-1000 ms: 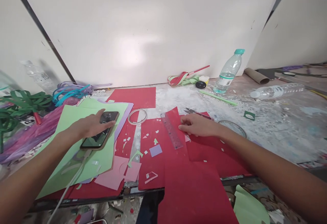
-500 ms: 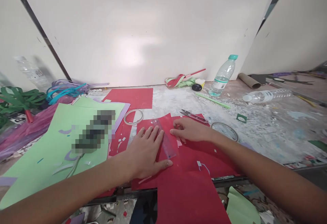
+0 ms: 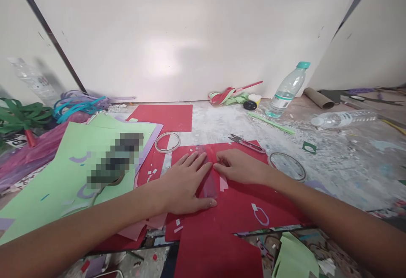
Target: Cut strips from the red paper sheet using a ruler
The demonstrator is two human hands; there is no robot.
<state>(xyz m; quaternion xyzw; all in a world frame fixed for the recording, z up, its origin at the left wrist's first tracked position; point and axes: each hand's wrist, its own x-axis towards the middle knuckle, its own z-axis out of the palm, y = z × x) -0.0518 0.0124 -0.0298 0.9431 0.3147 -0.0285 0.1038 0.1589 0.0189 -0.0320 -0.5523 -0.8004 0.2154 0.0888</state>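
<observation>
My left hand (image 3: 190,185) lies flat with its fingers spread, pressing a clear plastic ruler (image 3: 209,185) onto a sheet of red paper (image 3: 218,248). That sheet overhangs the table's front edge. Just right of the ruler, my right hand (image 3: 242,166) is closed, thumb and curled forefinger together. Anything in its fingertips is hidden. Beneath that hand lies more red paper (image 3: 269,197), with a small pink scrap (image 3: 223,182) and a curled purple strip (image 3: 261,216) on it. Thread snips (image 3: 247,143) rest just beyond the right hand.
Rolls of tape lie to the left (image 3: 168,142) and right (image 3: 287,166). Green paper (image 3: 47,172) covers the left side, with a blurred-out object (image 3: 116,159) on it. Farther back are a leaning water bottle (image 3: 288,89), a fallen bottle (image 3: 344,119) and a cardboard tube (image 3: 319,98).
The overhanging red sheet has turned, its lower end swinging left. The purple strip has shifted nearer the front edge. My left hand stays on the ruler, and the whole view has moved slightly.
</observation>
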